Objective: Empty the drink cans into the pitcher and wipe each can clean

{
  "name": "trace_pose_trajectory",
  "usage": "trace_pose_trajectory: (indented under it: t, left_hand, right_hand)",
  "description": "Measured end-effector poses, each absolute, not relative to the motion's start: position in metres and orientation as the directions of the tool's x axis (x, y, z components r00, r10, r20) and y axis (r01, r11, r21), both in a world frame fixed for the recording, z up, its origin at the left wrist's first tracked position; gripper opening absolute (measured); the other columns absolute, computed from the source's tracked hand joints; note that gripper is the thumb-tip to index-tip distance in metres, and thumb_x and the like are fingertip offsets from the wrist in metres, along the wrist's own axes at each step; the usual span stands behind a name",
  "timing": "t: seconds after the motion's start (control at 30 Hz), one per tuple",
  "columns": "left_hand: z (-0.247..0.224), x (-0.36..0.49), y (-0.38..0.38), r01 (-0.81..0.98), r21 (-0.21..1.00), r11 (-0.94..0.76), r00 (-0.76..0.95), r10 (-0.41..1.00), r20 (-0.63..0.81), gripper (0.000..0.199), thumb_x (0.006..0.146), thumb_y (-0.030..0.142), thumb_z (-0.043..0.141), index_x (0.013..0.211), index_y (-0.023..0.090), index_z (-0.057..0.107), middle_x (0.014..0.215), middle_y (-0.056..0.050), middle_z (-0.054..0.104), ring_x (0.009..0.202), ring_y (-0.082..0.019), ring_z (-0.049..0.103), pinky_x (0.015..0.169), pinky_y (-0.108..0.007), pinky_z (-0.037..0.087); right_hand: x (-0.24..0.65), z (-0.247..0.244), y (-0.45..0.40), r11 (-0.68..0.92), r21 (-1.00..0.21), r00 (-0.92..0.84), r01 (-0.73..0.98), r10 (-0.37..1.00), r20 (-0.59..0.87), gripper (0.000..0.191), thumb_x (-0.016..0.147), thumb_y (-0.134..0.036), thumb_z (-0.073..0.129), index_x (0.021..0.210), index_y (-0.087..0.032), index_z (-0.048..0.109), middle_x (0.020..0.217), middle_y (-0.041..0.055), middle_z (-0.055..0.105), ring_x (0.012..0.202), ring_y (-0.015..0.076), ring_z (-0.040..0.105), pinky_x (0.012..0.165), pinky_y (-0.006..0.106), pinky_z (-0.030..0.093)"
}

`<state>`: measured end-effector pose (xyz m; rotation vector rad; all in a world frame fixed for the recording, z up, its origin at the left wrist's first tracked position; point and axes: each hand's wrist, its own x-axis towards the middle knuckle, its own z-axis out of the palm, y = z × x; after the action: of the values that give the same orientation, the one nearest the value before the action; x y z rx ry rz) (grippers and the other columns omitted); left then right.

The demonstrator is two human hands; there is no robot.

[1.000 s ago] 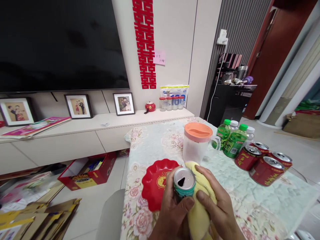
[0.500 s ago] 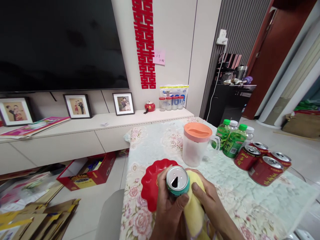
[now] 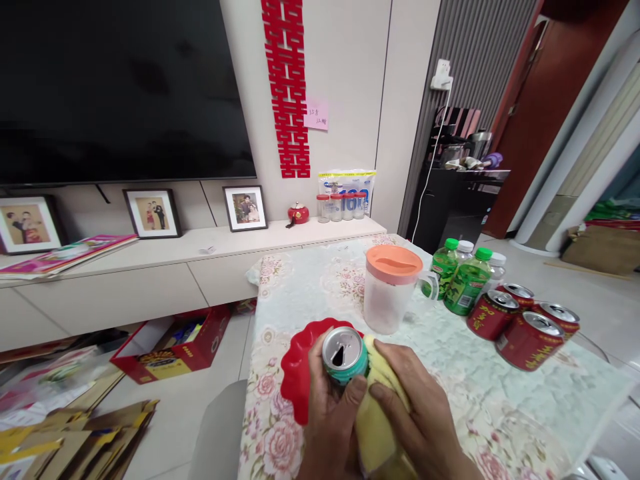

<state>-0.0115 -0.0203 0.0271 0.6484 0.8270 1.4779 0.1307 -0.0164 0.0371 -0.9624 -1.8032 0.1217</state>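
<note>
A teal drink can (image 3: 345,357) with an opened silver top is wrapped by the fingers of my left hand (image 3: 327,413). My right hand (image 3: 415,393) grips a yellow cloth (image 3: 375,420) and presses it to the can's right side. The cloth hangs down below my hands, its lower part cut off by the frame edge. Behind the can, partly hidden by my left hand, lies a red scalloped plate (image 3: 295,373). The frosted pitcher (image 3: 385,307) with an orange lid stands just beyond my right hand.
Several red cans (image 3: 530,340) stand on the right of the table, with green-capped bottles (image 3: 467,287) behind them. A flowered tablecloth (image 3: 310,287) covers the table. Past it runs a low cabinet (image 3: 210,257). A red carton (image 3: 170,347) and flattened cardboard (image 3: 85,433) lie on the floor at left.
The can has shifted slightly left and tilted a little in my left hand. My right hand has moved slightly left with the cloth, staying against the can.
</note>
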Motion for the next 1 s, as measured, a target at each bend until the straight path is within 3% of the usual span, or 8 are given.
trace_pose_trajectory:
  t: [0.13, 0.27, 0.47, 0.63, 0.83, 1.0]
  left_hand:
    - [0.038, -0.004, -0.028, -0.628, 0.777, 0.044, 0.013, 0.999, -0.046, 0.088, 0.076, 0.04, 0.086, 0.15, 0.031, 0.038, 0.143, -0.012, 0.063, 0.129, -0.033, 0.062, 0.111, -0.043, 0.049]
    - [0.034, -0.002, -0.029, -0.647, 0.762, 0.024, 0.059, 0.998, 0.019, 0.086, 0.074, 0.039, 0.087, 0.147, 0.029, 0.043, 0.136, -0.013, 0.067, 0.121, -0.034, 0.067, 0.106, -0.045, 0.052]
    - [0.018, -0.012, -0.022, -0.535, 0.837, -0.114, 0.04, 0.986, 0.16, 0.076, 0.076, 0.036, 0.086, 0.14, 0.027, 0.047, 0.135, -0.013, 0.065, 0.122, -0.035, 0.066, 0.106, -0.046, 0.052]
    - [0.014, -0.014, -0.021, -0.388, 0.886, -0.253, -0.069, 0.967, 0.245, 0.074, 0.073, 0.041, 0.087, 0.137, 0.026, 0.052, 0.134, -0.013, 0.063, 0.124, -0.035, 0.063, 0.106, -0.046, 0.053]
    - [0.026, -0.005, -0.025, -0.486, 0.847, -0.217, -0.195, 0.971, 0.137, 0.086, 0.07, 0.051, 0.088, 0.142, 0.029, 0.047, 0.138, -0.011, 0.062, 0.125, -0.034, 0.064, 0.105, -0.044, 0.053]
    - [0.029, -0.012, -0.019, -0.484, 0.855, -0.185, -0.177, 0.978, 0.111, 0.093, 0.08, 0.045, 0.082, 0.155, 0.027, 0.031, 0.14, -0.015, 0.064, 0.129, -0.034, 0.063, 0.106, -0.043, 0.053]
  right_hand:
    - [0.135, 0.04, -0.022, 0.69, -0.457, -0.075, 0.56, 0.592, 0.802, 0.042, 0.097, -0.021, 0.061, 0.138, -0.029, 0.059, 0.122, 0.0069, 0.07, 0.113, 0.0206, 0.068, 0.095, 0.028, 0.057]
    - [0.14, 0.04, -0.022, 0.664, -0.552, -0.011, 0.505, 0.644, 0.765, 0.038, 0.097, -0.025, 0.062, 0.134, -0.033, 0.065, 0.125, 0.0046, 0.071, 0.114, 0.0209, 0.069, 0.095, 0.027, 0.058]
    - [0.139, 0.036, -0.008, 0.45, -0.864, 0.052, 0.226, 0.88, 0.472, 0.029, 0.096, -0.043, 0.063, 0.119, -0.03, 0.076, 0.124, 0.0037, 0.075, 0.115, 0.0222, 0.07, 0.097, 0.026, 0.055]
    - [0.136, 0.035, -0.002, 0.223, -0.975, -0.019, 0.018, 0.975, 0.223, 0.04, 0.094, -0.053, 0.064, 0.12, -0.025, 0.076, 0.128, 0.0071, 0.074, 0.117, 0.0262, 0.068, 0.102, 0.033, 0.052]
    - [0.118, 0.031, -0.002, -0.082, -0.927, -0.127, -0.367, 0.991, -0.037, 0.045, 0.091, -0.055, 0.065, 0.12, -0.021, 0.073, 0.109, 0.0089, 0.079, 0.103, 0.0284, 0.073, 0.092, 0.04, 0.057]
    - [0.105, 0.03, -0.006, -0.115, -0.892, -0.219, -0.438, 0.975, -0.018, 0.055, 0.088, -0.064, 0.062, 0.123, -0.021, 0.068, 0.1, 0.0119, 0.079, 0.093, 0.0309, 0.075, 0.077, 0.043, 0.061]
